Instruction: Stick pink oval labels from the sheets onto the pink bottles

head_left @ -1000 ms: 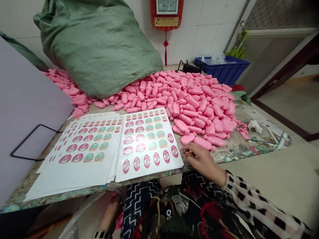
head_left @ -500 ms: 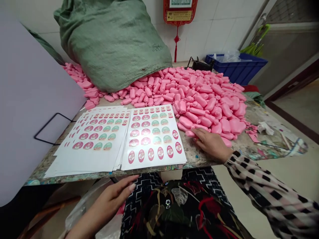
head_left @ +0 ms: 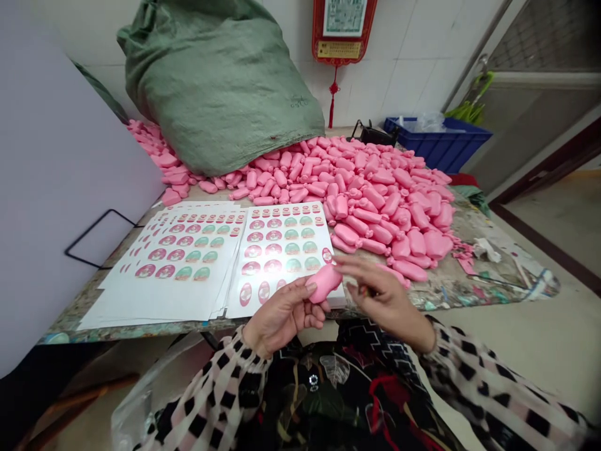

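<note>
My left hand [head_left: 282, 316] grips a small pink plastic bottle [head_left: 323, 283] over the table's near edge. My right hand [head_left: 382, 295] is right beside it, fingers curled, with its fingertips touching the bottle's right end and a small coloured thing tucked under its fingers. Behind both hands lies a white sticker sheet [head_left: 282, 257] with rows of red and green oval labels. To its left is a fanned stack of more sticker sheets [head_left: 173, 263]. A big heap of the same pink bottles [head_left: 375, 194] covers the table's far right.
A stuffed green woven sack [head_left: 220, 88] leans on the heap at the back. A blue crate [head_left: 436, 144] stands at the far right by the wall. A white board [head_left: 51, 207] rises at the left. A clear plastic bag [head_left: 154, 388] hangs below the table edge.
My right hand took a pink bottle from the heap and drew it back to the table edge. My left hand came up from below the table and took hold of the bottle.
</note>
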The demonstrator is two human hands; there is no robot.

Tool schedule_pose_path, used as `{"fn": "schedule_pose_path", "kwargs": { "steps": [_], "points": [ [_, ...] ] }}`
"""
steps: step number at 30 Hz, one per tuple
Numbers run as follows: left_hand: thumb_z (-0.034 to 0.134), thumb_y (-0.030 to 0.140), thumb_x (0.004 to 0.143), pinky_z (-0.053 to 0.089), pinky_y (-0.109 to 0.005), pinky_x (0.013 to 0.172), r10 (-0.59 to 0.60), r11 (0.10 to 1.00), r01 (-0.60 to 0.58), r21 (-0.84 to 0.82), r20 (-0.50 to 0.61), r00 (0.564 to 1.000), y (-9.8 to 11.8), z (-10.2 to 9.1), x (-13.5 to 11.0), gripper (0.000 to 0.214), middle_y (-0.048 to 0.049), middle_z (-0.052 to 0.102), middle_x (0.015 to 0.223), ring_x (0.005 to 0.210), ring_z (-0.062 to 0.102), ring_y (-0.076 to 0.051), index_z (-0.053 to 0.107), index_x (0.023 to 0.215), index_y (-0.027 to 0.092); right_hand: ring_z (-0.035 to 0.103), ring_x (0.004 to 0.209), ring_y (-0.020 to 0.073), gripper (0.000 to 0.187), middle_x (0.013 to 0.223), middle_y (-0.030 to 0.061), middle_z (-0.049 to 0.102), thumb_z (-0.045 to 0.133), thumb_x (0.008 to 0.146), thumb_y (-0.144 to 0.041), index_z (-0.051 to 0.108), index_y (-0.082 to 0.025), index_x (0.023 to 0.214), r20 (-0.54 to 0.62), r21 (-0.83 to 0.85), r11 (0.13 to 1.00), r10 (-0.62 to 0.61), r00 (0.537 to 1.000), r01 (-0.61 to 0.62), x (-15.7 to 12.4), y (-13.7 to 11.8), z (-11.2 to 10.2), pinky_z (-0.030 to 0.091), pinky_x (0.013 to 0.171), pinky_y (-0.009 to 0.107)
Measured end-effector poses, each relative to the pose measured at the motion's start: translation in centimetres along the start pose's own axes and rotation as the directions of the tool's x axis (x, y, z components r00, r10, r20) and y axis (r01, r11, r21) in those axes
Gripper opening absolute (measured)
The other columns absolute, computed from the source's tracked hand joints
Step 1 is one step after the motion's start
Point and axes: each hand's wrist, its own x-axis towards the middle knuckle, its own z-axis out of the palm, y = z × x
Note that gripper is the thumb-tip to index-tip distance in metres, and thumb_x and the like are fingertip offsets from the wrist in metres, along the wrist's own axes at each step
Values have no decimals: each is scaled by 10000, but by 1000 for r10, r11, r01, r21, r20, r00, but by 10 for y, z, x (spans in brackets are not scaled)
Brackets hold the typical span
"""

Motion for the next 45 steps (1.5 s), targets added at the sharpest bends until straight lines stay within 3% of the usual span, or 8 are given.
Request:
{"fn": "schedule_pose_path", "kwargs": {
  "steps": [3, 9, 14, 16, 19, 21, 24, 45],
  "points": [
    [496, 266, 855, 497, -244, 635, -3, 1000, 4, 17, -43, 999, -3, 4, -5, 271, -89, 648, 839, 632, 611, -105, 460, 1096, 146, 562, 991, 177, 279, 1086, 49, 614, 555, 834, -262, 588, -247, 1111, -156, 61, 977, 210, 965, -203, 8, 1, 3, 476, 807, 326],
    [552, 271, 787, 442, -216, 483, -116, 979, 114, 170, 2, 993, -9, 14, 2, 185, -72, 642, 759, 533, 581, -110, 502, 905, 138, 577, 856, 144, 212, 934, 33, 618, 520, 861, -326, 633, -226, 1010, 113, 199, 959, 183, 977, -202, 11, -1, 29, 466, 788, 301],
    [579, 366, 753, 394, -217, 474, -10, 906, 84, 415, -176, 984, 8, 10, 10, 274, -6, 605, 683, 522, 540, -104, 503, 939, 180, 559, 982, 176, 332, 1121, 56, 598, 430, 895, -395, 574, -234, 1147, 55, 76, 940, 330, 942, -334, 15, 33, 18, 440, 849, 337],
    [589, 384, 738, 403, -238, 532, 177, 754, 39, 656, -260, 949, 19, 6, 18, 267, 10, 597, 697, 579, 541, -115, 517, 914, 197, 572, 952, 186, 302, 1054, 48, 637, 398, 906, -370, 621, -225, 1051, -14, -99, 922, 374, 927, -373, 19, 54, 11, 436, 819, 335],
    [559, 398, 754, 382, -271, 600, 414, 294, 76, 953, -199, 888, 31, 1, 40, 195, 3, 595, 739, 702, 552, -159, 541, 799, 208, 588, 863, 187, 256, 937, 38, 667, 413, 897, -329, 627, -221, 984, -69, -365, 842, 400, 914, -397, 25, 72, 9, 419, 720, 299],
    [527, 390, 778, 365, -286, 625, 461, 40, 128, 991, -131, 878, 34, -2, 56, 178, -14, 606, 801, 779, 558, -188, 552, 777, 213, 587, 826, 178, 239, 905, 36, 663, 407, 899, -314, 616, -215, 959, -66, -465, 798, 401, 914, -384, 29, 75, 13, 394, 668, 277],
    [495, 396, 806, 357, -294, 644, 472, -133, 192, 972, -109, 875, 33, -6, 76, 193, -36, 624, 890, 831, 565, -207, 571, 836, 221, 578, 817, 167, 235, 914, 42, 638, 391, 907, -315, 600, -208, 920, -46, -543, 762, 391, 919, -352, 35, 74, 21, 368, 643, 263],
    [550, 490, 765, 419, -369, 763, 314, -274, 146, 951, -55, 948, 38, -20, 80, 470, -9, 470, 1355, 1023, 554, -286, 538, 1202, 318, 581, 833, 163, 212, 958, 35, 631, 425, 891, -291, 620, -212, 922, 122, -548, 795, 384, 915, -260, 48, 79, 14, 365, 654, 260]
  ]
}}
